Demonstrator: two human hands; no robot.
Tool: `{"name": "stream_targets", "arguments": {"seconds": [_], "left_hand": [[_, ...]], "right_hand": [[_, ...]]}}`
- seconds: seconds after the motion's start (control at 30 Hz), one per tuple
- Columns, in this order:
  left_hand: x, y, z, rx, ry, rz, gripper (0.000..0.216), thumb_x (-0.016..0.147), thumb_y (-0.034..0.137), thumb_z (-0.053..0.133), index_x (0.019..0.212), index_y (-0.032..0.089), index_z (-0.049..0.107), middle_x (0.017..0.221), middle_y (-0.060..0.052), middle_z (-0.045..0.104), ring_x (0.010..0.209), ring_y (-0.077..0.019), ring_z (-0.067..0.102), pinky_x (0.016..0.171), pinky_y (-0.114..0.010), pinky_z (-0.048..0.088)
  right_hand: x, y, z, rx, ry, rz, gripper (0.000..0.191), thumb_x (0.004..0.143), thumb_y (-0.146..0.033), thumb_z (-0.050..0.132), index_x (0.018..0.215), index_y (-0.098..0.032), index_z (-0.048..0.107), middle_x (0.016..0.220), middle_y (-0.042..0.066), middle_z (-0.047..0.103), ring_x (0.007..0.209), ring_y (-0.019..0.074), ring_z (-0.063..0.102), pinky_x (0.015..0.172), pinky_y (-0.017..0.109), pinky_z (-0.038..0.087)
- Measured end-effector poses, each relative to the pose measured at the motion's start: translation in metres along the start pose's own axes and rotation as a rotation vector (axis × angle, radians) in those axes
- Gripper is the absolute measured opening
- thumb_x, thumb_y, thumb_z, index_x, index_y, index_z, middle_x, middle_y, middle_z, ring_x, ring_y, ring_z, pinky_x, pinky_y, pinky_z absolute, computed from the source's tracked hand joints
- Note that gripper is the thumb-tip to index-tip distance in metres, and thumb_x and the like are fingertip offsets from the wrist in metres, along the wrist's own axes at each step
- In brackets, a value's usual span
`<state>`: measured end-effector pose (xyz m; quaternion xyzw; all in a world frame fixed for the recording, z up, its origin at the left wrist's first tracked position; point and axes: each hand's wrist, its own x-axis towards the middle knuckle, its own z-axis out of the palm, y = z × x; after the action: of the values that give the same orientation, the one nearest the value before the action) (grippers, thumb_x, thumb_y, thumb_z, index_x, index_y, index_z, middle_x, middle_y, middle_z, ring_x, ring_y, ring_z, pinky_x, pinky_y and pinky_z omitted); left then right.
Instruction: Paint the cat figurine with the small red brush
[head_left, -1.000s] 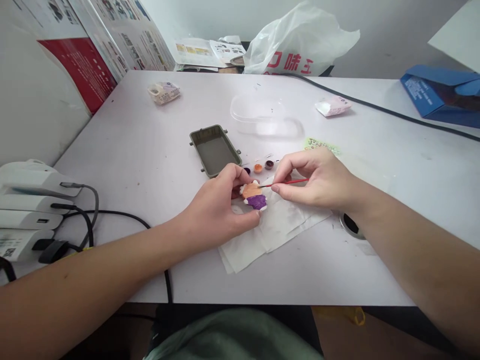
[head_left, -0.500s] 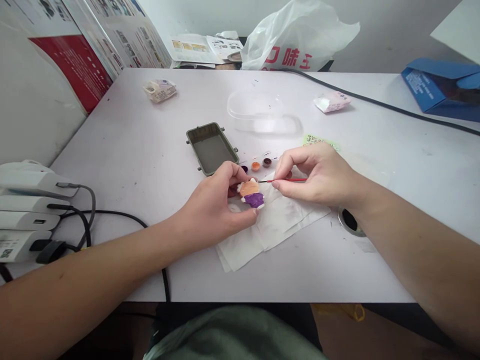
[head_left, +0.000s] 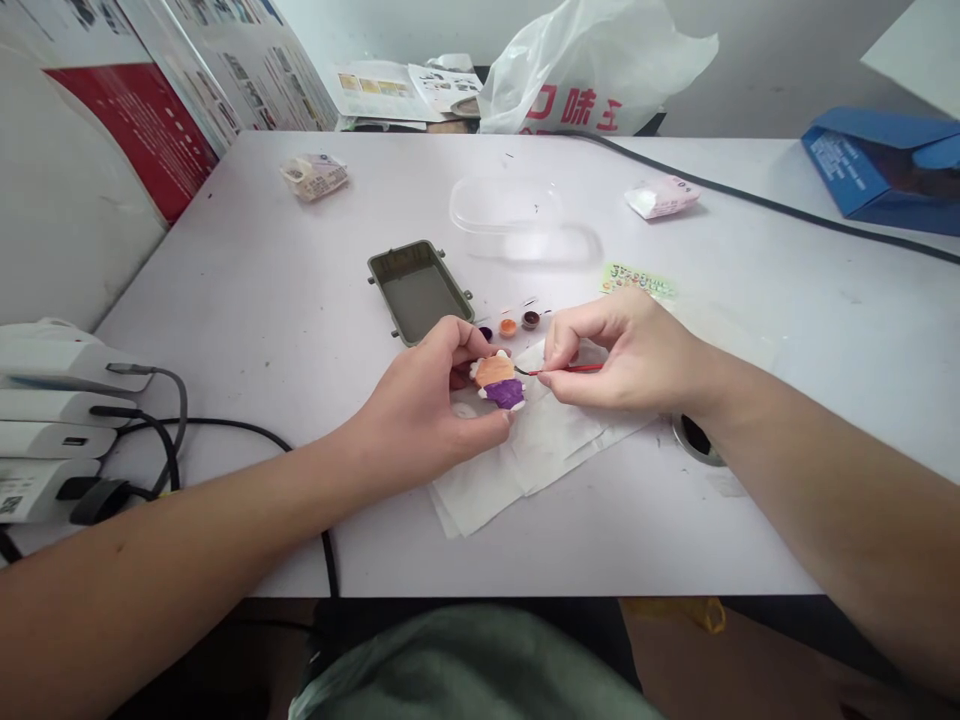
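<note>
Left grip (head_left: pixel 427 415) is holding flat orange-and-purple figurine (head_left: pixel 496 380); right grip (head_left: pixel 626 350) is pinching red-handled paintbrush (head_left: pixel 585 368). Tip is shifting to orange's edge, seemingly bordering.

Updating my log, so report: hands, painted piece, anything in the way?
Left hand grips painted figure. Right hand holds red brush, tip at figure's edge, contact unclear. Nothing blocking brush; paint pots beyond.

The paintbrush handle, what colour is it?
The paintbrush handle is red, best seen in the head view.
</note>
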<state>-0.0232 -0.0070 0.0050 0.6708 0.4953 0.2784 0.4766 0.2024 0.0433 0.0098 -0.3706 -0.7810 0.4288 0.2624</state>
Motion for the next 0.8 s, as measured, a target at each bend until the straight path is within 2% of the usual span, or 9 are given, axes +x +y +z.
{"name": "stream_targets", "arguments": {"seconds": [0.17,0.5,0.7,0.8], "left_hand": [[-0.0002,0.0001,-0.0012,-0.001,-0.003,-0.004,0.035,0.08,0.025,0.074,0.101,0.025,0.045,0.107,-0.003,0.071,0.092,-0.0187,0.067,0.082,-0.036,0.053],[0.0001,-0.0008,-0.0008,0.007,-0.006,-0.005,0.035,0.081,0.028,0.073,0.102,0.025,0.045,0.109,-0.003,0.07,0.094,-0.02,0.068,0.081,-0.036,0.053],[0.0008,-0.0005,-0.0013,0.011,-0.004,-0.007,0.036,0.08,0.028,0.074,0.102,0.025,0.045,0.109,-0.002,0.071,0.095,-0.0198,0.068,0.081,-0.036,0.053],[-0.0003,0.0001,-0.0013,0.025,-0.001,-0.013,0.035,0.08,0.027,0.074,0.101,0.025,0.046,0.109,-0.001,0.071,0.094,-0.0191,0.068,0.081,-0.035,0.053]], "right_hand": [[-0.0004,-0.0022,0.0021,-0.015,-0.005,-0.007,0.019,0.07,-0.007,0.067,0.06,-0.023,0.063,0.064,-0.002,0.066,0.065,0.0156,0.062,0.057,0.03,0.048],[-0.002,-0.0047,-0.0014,-0.001,0.016,0.018,0.018,0.072,-0.012,0.07,0.062,-0.026,0.063,0.069,-0.001,0.069,0.066,0.0175,0.064,0.059,0.033,0.051],[-0.0002,-0.0013,0.0003,-0.016,-0.007,-0.004,0.015,0.071,-0.012,0.069,0.062,-0.023,0.064,0.066,-0.002,0.067,0.064,0.0145,0.062,0.054,0.028,0.047],[-0.0003,-0.0001,-0.0006,-0.028,0.023,0.004,0.016,0.07,-0.009,0.069,0.061,-0.022,0.062,0.067,-0.001,0.068,0.064,0.0151,0.062,0.056,0.029,0.047]]}}
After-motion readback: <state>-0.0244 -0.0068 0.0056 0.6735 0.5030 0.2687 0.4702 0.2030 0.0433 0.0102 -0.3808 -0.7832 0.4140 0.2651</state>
